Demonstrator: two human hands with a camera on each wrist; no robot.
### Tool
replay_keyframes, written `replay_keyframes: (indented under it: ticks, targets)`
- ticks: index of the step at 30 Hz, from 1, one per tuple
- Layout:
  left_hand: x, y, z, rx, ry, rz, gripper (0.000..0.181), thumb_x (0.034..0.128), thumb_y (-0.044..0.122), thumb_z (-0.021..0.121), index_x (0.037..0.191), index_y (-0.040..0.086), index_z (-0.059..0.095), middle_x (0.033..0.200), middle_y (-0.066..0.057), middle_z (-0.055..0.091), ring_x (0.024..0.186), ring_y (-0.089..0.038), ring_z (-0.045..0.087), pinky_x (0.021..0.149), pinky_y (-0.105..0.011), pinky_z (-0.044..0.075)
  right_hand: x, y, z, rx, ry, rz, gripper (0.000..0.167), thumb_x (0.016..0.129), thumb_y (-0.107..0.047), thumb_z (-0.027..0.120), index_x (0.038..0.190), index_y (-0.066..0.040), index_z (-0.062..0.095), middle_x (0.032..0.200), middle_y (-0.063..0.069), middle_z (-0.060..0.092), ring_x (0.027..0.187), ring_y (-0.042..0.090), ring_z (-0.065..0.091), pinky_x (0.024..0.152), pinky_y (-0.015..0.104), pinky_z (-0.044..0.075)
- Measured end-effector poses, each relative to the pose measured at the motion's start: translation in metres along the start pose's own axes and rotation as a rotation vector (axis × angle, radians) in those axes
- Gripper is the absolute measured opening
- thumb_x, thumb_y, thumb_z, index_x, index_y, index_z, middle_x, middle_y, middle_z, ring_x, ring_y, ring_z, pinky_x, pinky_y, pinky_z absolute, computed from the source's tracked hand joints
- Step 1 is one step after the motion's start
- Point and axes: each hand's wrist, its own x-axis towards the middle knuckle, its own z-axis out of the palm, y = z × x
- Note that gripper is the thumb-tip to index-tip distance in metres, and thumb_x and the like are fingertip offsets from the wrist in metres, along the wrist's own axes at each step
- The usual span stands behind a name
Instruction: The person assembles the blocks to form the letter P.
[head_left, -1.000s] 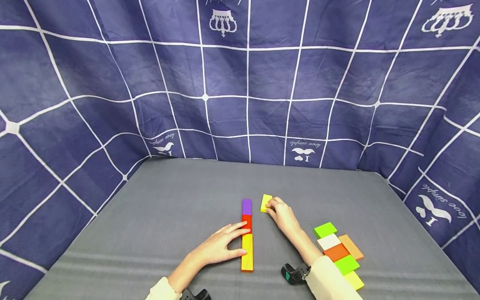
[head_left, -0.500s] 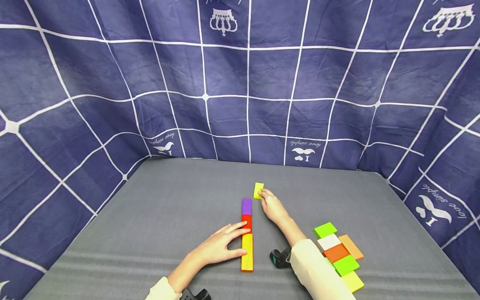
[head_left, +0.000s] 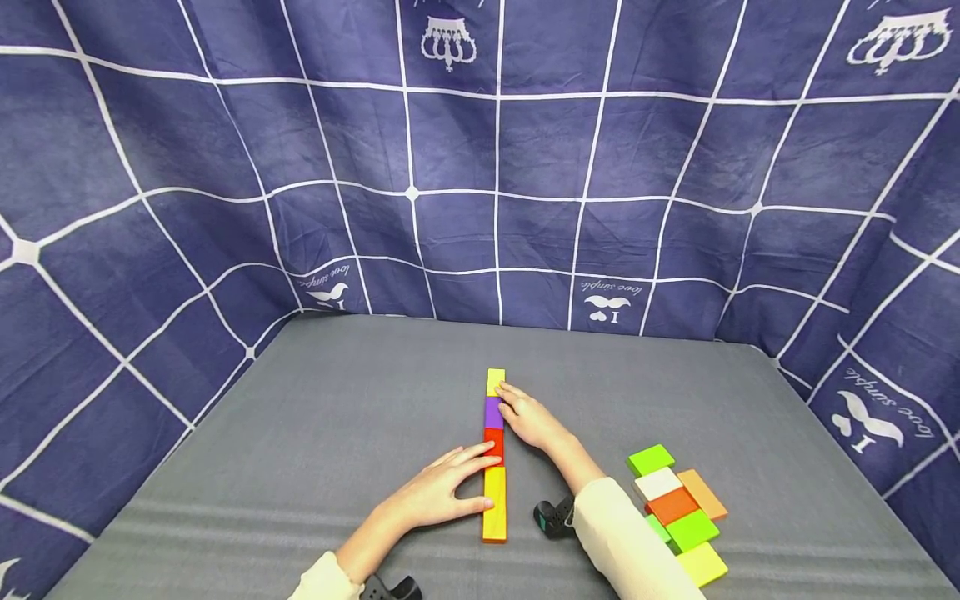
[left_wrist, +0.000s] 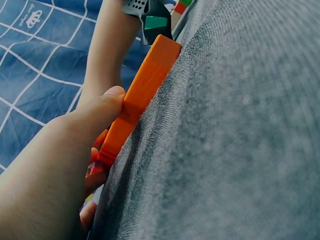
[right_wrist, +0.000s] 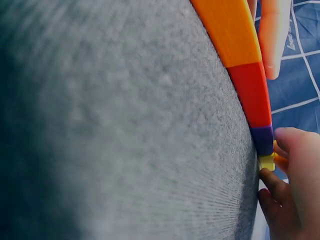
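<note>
The small yellow block (head_left: 496,378) lies at the row's far end against the purple block (head_left: 492,412), touched by the right hand (head_left: 532,421); whether it pinches cannot be told. The left hand (head_left: 438,493), fingers spread wide, touches the red block (head_left: 493,437) and orange block (head_left: 495,523). A crooked push could skew the joints.

Lots of room on the left, less on the right.
Left of the row of blocks (head_left: 497,482), the gray table (head_left: 262,433) has a wide path. The left hand (head_left: 435,493) blocks the row's near left. The right hand (head_left: 534,419), on the yellow block (head_left: 494,378), and the right sleeve (head_left: 630,542) fill the way toward the block pile (head_left: 671,505). Room under that sleeve is hard to see.
</note>
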Motion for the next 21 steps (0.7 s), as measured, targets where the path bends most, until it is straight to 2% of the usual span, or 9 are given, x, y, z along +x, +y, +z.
replay_keyframes:
  ticks: [13,21]
  targets:
    - [-0.0002,0.0009,0.0032,-0.005,0.020,0.018,0.056,0.0837,0.057,0.051,0.133,0.031,0.044,0.143,0.010,0.037,0.132,-0.023,0.038,0.109,-0.044,0.029,-0.0033,0.0016,0.0020,0.000,0.013,0.028,0.038,0.091,-0.020,0.053,0.126,-0.004,0.053,0.137,0.010,0.047,0.126,0.029,0.044,0.104,0.047,0.036]
    - [0.0012,0.0023,-0.0013,-0.036,-0.022,-0.015,0.057,0.0838,0.057,0.050,0.134,0.031,0.044,0.144,0.009,0.036,0.134,-0.026,0.033,0.110,-0.046,0.027,-0.0012,-0.0023,-0.0017,-0.013,0.000,0.042,0.039,0.091,-0.018,0.053,0.126,-0.003,0.053,0.137,0.011,0.046,0.126,0.029,0.044,0.105,0.047,0.035]
